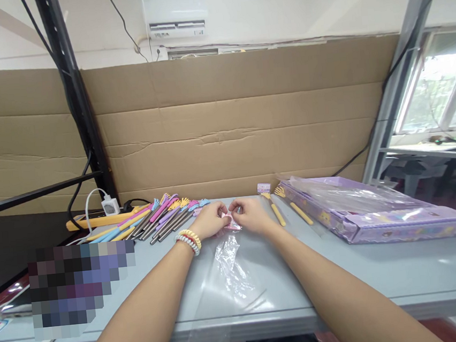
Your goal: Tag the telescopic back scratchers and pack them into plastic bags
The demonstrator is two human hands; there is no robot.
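My left hand [211, 220] and my right hand [252, 216] meet at the middle of the grey table [382, 269]. Between their fingertips they pinch the pink top end [230, 220] of a long clear plastic bag [231, 270]. The bag runs from my hands toward me and hangs over the table's front edge. A thin stick seems to lie inside it, though I cannot make it out clearly. My left wrist wears beaded bracelets [189, 241].
A pile of back scratchers with coloured hand-shaped heads [160, 216] lies left of my hands. Two yellow ones [288, 208] lie to the right, beside a flat purple box with clear bags [372, 208]. A power strip with a charger [106, 212] sits at the back left. A cardboard wall stands behind.
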